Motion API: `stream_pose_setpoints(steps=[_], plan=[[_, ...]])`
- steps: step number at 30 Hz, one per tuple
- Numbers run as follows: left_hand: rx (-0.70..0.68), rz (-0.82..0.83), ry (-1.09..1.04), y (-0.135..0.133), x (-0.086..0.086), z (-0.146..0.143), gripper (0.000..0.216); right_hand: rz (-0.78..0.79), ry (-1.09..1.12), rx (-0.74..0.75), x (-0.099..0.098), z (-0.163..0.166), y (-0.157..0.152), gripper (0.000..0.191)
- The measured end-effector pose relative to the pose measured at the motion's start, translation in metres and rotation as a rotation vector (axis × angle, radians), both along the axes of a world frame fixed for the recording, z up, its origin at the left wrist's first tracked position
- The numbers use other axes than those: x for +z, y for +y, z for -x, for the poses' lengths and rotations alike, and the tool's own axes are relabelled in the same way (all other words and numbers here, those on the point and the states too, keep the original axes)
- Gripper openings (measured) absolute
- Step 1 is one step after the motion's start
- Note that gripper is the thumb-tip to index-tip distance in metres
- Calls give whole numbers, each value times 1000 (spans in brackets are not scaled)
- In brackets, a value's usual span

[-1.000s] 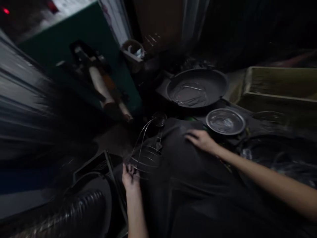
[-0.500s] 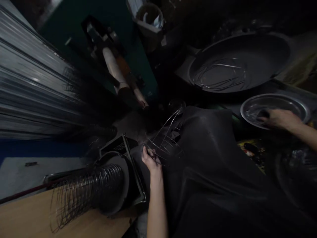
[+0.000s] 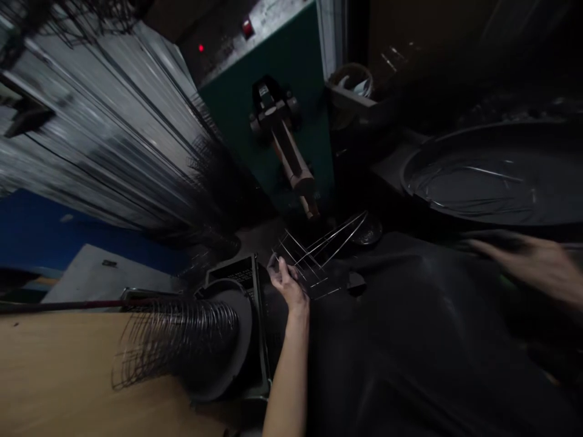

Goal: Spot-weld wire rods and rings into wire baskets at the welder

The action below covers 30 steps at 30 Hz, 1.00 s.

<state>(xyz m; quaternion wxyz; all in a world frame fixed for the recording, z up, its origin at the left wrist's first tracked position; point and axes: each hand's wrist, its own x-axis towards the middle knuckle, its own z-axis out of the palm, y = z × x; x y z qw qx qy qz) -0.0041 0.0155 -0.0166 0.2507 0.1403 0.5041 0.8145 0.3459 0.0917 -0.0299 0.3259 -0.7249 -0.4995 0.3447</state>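
My left hand [image 3: 288, 283] grips the near edge of a small wire frame [image 3: 319, 255] made of thin metal rods, lifted and tilted over a black cloth [image 3: 410, 328]. The frame's long rods point up and right toward a small round dark piece [image 3: 368, 229]. My right hand [image 3: 532, 264] is blurred, at the right over the cloth, below a wide dark pan [image 3: 496, 176]. I cannot tell whether the right hand holds anything. Thin wires lie inside the pan.
A green machine [image 3: 273, 91] with a jointed lever arm [image 3: 286, 152] stands behind the frame. A stack of finished wire frames [image 3: 177, 340] lies on a dark round holder at the lower left, on a wooden surface [image 3: 54, 376]. Bundles of straight metal rods [image 3: 104, 139] fill the upper left.
The view has swung left and up. My left hand has raised the wire frame toward the machine's lever. My right hand has left the steel bowl and moved back over the cloth.
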Motion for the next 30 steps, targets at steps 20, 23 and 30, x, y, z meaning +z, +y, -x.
stream_pose_setpoints(steps=[20,23,30], plan=[[118,67,-30,24,-11,37,47,293,1018,118,77,224,9,5],[98,73,-46,28,-10,36,45,305,1025,98,71,224,12,12],[72,109,-28,32,-4,33,41,308,1046,57,69,227,15,11]])
